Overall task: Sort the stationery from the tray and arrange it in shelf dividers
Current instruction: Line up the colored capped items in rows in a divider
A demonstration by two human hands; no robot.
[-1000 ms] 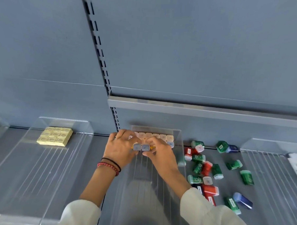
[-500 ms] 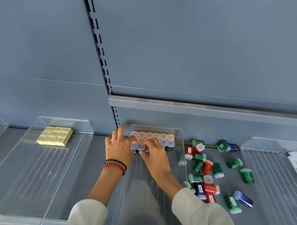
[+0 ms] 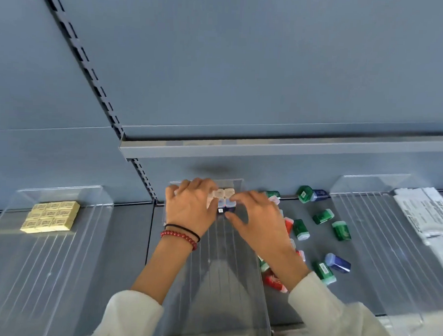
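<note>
- Grey-blue back panel rises behind a grey shelf that carries three clear dividers side by side.
- Left hand lies over the left end of a row of pale pieces at the back of the middle divider, its fingers loosely bent and resting on them without pinching anything.
- Right hand is spread, with its fingertips on top of the blue pieces just in front of the pale row and the thumb set apart at their near edge. Whether it grips one or only touches it I cannot tell.
- Half a second ago both hands sat close together at the blue pieces. Now the left has slid back over the pale row and the right has opened wider.
- Loose pieces in green, red and blue lie scattered on the shelf to the right of the middle divider, where they were before.
- Yellow erasers sit in a block in the left divider, and white packets lie in the right divider.
- One blue piece and several green ones carry small white code labels. All print, on the erasers and packets too, is too small to read.
- Red beads and a black band circle the left wrist.
</note>
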